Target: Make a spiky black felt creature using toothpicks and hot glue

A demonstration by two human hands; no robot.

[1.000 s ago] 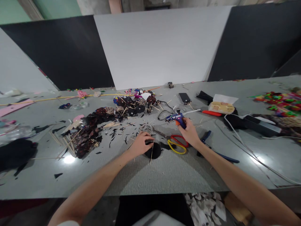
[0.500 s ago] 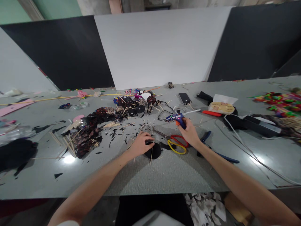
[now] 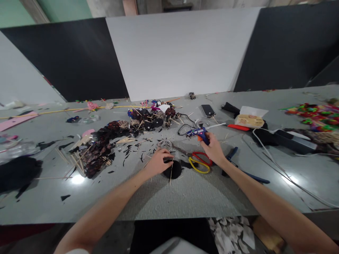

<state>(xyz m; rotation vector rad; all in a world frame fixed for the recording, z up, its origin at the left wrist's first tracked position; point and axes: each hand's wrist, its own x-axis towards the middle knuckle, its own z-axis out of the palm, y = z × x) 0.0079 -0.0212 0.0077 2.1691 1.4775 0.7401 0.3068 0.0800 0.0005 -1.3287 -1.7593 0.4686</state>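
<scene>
A round black disc point(image 3: 177, 170) lies on the table in front of me, with a thin wooden stick point(image 3: 171, 171) across it. My left hand point(image 3: 160, 161) rests at the disc's left edge, thumb and fingers closed at the upper end of the stick. Slightly forward and to the right, my right hand point(image 3: 213, 146) is wrapped round the handle of a blue glue gun point(image 3: 200, 132) with an orange trigger. The gun's nozzle points left, and a white glue stick point(image 3: 217, 126) pokes out of its back. Red-and-yellow-handled scissors point(image 3: 200, 165) lie between my hands.
Blue-handled pliers point(image 3: 233, 155) lie by my right forearm. Black decorated pieces with sticks point(image 3: 102, 148) stretch along the left, among black scraps. Further back are a phone point(image 3: 208, 110), a pack of wipes point(image 3: 249, 121) and an orange-red cutter point(image 3: 238, 127). Cables point(image 3: 275, 162) run across the right.
Almost nothing differs. Both hands, the glue gun and the disc keep their places.
</scene>
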